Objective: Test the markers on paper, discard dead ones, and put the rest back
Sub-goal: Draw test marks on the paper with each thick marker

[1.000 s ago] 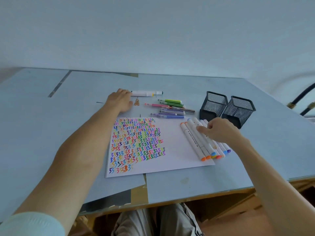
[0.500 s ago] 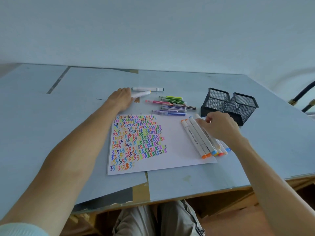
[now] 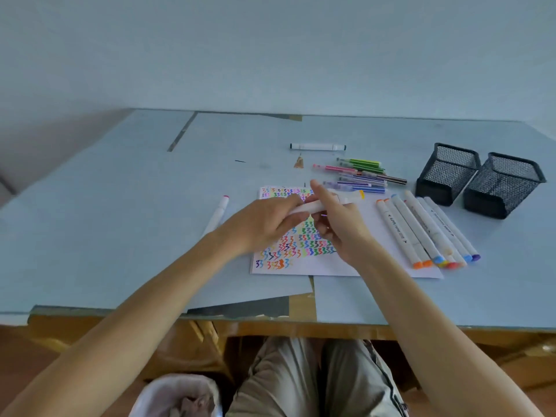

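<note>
Over the scribbled white paper [image 3: 337, 266] both hands meet on one white marker with a yellow end [image 3: 346, 199]. My left hand [image 3: 264, 224] grips its left part, and my right hand [image 3: 337, 224] closes around its middle. Whether the cap is on is hidden by the fingers. Several white thick markers [image 3: 421, 230] lie in a row on the paper's right side. Thin coloured pens [image 3: 361, 176] lie in a heap behind the paper. One white marker with a red tip [image 3: 217, 215] lies left of the paper, and another white marker [image 3: 318, 146] lies farther back.
Two black mesh pen cups [image 3: 445, 173] [image 3: 502, 188] stand at the right rear of the blue table [image 3: 120, 221]. A bin with a pale liner [image 3: 177, 395] sits on the floor below the table's front edge, beside my knees.
My left hand came back from the far markers and my right hand left the marker row; both now hold one marker over the paper. A red-tipped marker now lies left of the paper.
</note>
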